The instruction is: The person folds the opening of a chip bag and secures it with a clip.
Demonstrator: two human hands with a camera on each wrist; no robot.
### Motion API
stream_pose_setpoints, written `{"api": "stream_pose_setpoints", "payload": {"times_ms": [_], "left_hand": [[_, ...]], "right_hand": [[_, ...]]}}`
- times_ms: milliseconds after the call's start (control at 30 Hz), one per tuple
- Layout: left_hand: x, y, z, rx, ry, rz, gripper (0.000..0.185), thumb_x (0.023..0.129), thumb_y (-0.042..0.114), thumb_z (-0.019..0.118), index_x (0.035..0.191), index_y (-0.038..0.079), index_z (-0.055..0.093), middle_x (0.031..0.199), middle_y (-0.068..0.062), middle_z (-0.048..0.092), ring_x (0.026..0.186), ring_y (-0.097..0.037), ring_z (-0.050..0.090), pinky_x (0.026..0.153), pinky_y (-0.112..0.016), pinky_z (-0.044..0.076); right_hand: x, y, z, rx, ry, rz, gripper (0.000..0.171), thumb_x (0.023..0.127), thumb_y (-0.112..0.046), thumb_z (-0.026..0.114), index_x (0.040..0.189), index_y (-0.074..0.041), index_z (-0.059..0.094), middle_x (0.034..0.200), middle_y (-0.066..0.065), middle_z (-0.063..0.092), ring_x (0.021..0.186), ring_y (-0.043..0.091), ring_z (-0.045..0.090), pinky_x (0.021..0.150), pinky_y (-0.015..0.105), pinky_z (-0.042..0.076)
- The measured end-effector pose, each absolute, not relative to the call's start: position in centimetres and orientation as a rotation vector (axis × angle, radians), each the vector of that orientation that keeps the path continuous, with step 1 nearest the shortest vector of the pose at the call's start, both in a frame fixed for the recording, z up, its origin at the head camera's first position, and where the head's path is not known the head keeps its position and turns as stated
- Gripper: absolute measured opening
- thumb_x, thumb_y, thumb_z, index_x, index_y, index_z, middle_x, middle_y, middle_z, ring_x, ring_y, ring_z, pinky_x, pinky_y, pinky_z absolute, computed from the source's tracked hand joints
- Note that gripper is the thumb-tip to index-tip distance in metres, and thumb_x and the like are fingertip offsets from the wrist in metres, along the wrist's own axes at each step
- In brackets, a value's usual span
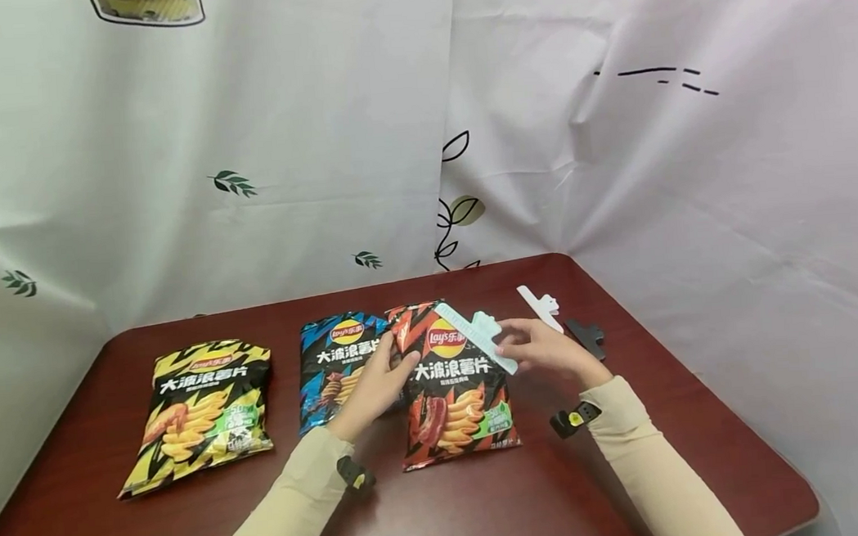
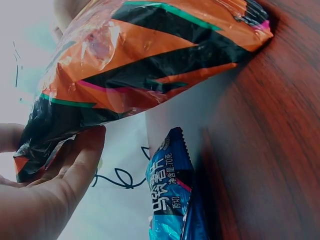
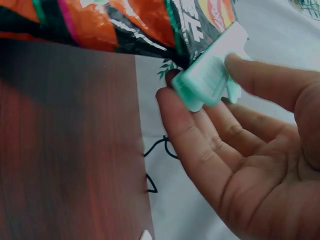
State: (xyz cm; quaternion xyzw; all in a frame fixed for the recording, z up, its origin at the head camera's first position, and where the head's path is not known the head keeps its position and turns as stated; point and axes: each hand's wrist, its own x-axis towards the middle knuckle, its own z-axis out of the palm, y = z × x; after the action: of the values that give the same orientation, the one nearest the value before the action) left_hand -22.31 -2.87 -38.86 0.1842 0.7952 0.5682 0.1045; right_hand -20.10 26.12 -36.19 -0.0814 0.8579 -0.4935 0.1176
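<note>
An orange chip bag (image 1: pixel 453 393) lies in the middle of the dark red table (image 1: pixel 487 494), its top end raised a little. A pale green bag clip (image 1: pixel 477 336) sits slantwise across that top end. My right hand (image 1: pixel 506 347) pinches the clip's handle end (image 3: pixel 210 75) between thumb and fingers. At the bag's upper left edge my left hand (image 1: pixel 397 353) holds it, thumb on top and fingers (image 2: pixel 75 160) underneath. In the left wrist view the orange bag (image 2: pixel 145 65) hangs above the tabletop.
A blue chip bag (image 1: pixel 335 362) lies just left of the orange one, partly under my left hand, and a yellow bag (image 1: pixel 197 409) lies further left. A white clip (image 1: pixel 540 306) and a black clip (image 1: pixel 586 336) rest on the table behind my right hand. A white curtain surrounds the table.
</note>
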Motion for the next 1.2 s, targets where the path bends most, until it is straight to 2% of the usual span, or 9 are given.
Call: {"api": "stream_pose_setpoints", "payload": {"times_ms": [167,333,467,600,733,867,933,1033,1200], "left_hand": [[-22.3,-2.9,-39.1,0.501,2.322,1.649,0.065,0.099,0.034,0.054,0.152,0.018,0.019,0.148,-0.013,0.04,0.131,-0.03,0.047,0.102,-0.051,0.042],[-22.2,-2.9,-39.1,0.478,2.312,1.644,0.063,0.098,0.031,0.055,0.15,0.019,0.021,0.146,-0.013,0.042,0.133,-0.03,0.046,0.103,-0.05,0.042],[-22.5,-2.7,-38.9,0.466,2.315,1.633,0.07,0.098,0.033,0.054,0.154,0.017,0.013,0.149,-0.016,0.038,0.133,-0.031,0.045,0.096,-0.046,0.048],[-23.2,-2.2,-38.9,0.462,2.255,1.674,0.074,0.099,0.034,0.053,0.155,0.019,0.007,0.15,-0.018,0.036,0.123,-0.034,0.052,0.078,-0.045,0.052],[-23.7,-1.7,-38.9,0.5,2.185,1.732,0.067,0.1,0.03,0.051,0.153,0.02,0.012,0.149,-0.015,0.037,0.127,-0.032,0.05,0.091,-0.047,0.049],[-24.2,-1.1,-38.8,0.523,2.186,1.736,0.067,0.1,0.029,0.051,0.153,0.019,0.012,0.154,-0.015,0.029,0.14,-0.031,0.035,0.107,-0.052,0.037],[-24.4,-0.8,-38.8,0.518,2.198,1.728,0.068,0.1,0.03,0.051,0.154,0.018,0.011,0.156,-0.016,0.025,0.143,-0.033,0.029,0.109,-0.054,0.034],[-24.7,-0.3,-38.8,0.498,2.222,1.708,0.066,0.1,0.031,0.051,0.152,0.016,0.013,0.155,-0.018,0.026,0.141,-0.036,0.031,0.107,-0.056,0.036],[-25.3,0.6,-38.6,0.471,2.238,1.696,0.062,0.1,0.032,0.051,0.149,0.015,0.018,0.15,-0.019,0.033,0.133,-0.036,0.042,0.1,-0.055,0.042]], "right_hand": [[-20.1,26.1,-36.6,-0.229,2.497,-1.486,0.06,0.093,-0.018,0.062,0.143,0.006,0.037,0.113,0.023,0.064,0.088,0.017,0.064,0.077,0.052,0.055],[-20.5,25.9,-37.0,-0.181,2.52,-1.461,0.061,0.094,-0.02,0.062,0.144,0.005,0.037,0.121,0.025,0.062,0.095,0.02,0.064,0.079,0.049,0.055],[-20.9,25.9,-36.7,-0.115,2.536,-1.469,0.062,0.093,-0.022,0.063,0.144,0.004,0.038,0.123,0.024,0.061,0.098,0.022,0.063,0.079,0.047,0.055],[-21.3,26.0,-36.3,-0.08,2.56,-1.478,0.06,0.093,-0.023,0.062,0.143,0.003,0.04,0.126,0.024,0.059,0.101,0.024,0.062,0.081,0.05,0.053],[-21.8,26.3,-36.2,-0.079,2.563,-1.492,0.059,0.093,-0.021,0.061,0.142,0.005,0.04,0.126,0.026,0.058,0.104,0.026,0.061,0.081,0.051,0.052],[-22.2,26.7,-36.1,-0.056,2.567,-1.497,0.059,0.093,-0.02,0.06,0.142,0.004,0.04,0.125,0.026,0.058,0.098,0.023,0.06,0.078,0.049,0.053],[-22.4,26.9,-36.0,-0.036,2.574,-1.494,0.059,0.093,-0.02,0.06,0.143,0.004,0.04,0.125,0.026,0.058,0.093,0.02,0.06,0.077,0.048,0.053],[-22.8,27.1,-35.9,-0.01,2.585,-1.486,0.059,0.093,-0.02,0.06,0.143,0.003,0.04,0.124,0.025,0.058,0.088,0.017,0.059,0.077,0.047,0.053],[-23.3,27.7,-35.6,-0.004,2.625,-1.455,0.057,0.093,-0.02,0.06,0.142,0.003,0.041,0.124,0.025,0.058,0.089,0.017,0.059,0.079,0.049,0.052]]}}
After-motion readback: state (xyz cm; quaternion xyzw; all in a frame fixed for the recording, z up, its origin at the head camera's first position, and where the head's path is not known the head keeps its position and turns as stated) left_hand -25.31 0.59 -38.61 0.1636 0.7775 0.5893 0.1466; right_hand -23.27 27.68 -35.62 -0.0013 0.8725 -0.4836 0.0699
